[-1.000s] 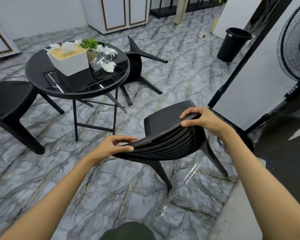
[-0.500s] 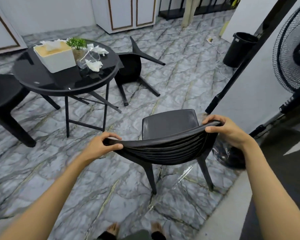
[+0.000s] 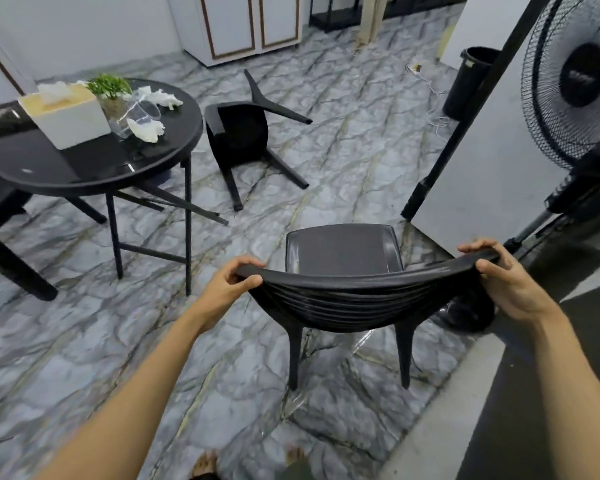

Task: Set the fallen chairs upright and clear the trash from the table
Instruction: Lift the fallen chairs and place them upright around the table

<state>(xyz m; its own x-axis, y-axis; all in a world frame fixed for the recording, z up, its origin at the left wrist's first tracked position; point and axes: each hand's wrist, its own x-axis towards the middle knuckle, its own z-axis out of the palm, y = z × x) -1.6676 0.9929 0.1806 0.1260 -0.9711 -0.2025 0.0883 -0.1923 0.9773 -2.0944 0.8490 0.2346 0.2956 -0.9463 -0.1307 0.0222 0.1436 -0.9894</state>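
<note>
A black plastic chair (image 3: pixel 343 258) stands upright in front of me. My left hand (image 3: pixel 229 285) grips the left end of its backrest and my right hand (image 3: pixel 503 278) grips the right end. A second black chair (image 3: pixel 239 133) lies on its side behind the round black table (image 3: pixel 153 164), legs pointing right. On the table lie crumpled white tissues (image 3: pixel 146 128), more tissues (image 3: pixel 161 97) farther back and a tipped clear plastic cup (image 3: pixel 142 112).
A white tissue box (image 3: pixel 70 119) and a small potted plant (image 3: pixel 110 90) also stand on the table. Another black chair (image 3: pixel 0 230) is at the left edge. A black bin (image 3: pixel 468 81) stands far right, a standing fan (image 3: pixel 575 84) close on my right.
The chair in my hands has swung from tilted to level and upright, its backrest now square to me. The view has shifted, bringing the fallen chair and table closer.
</note>
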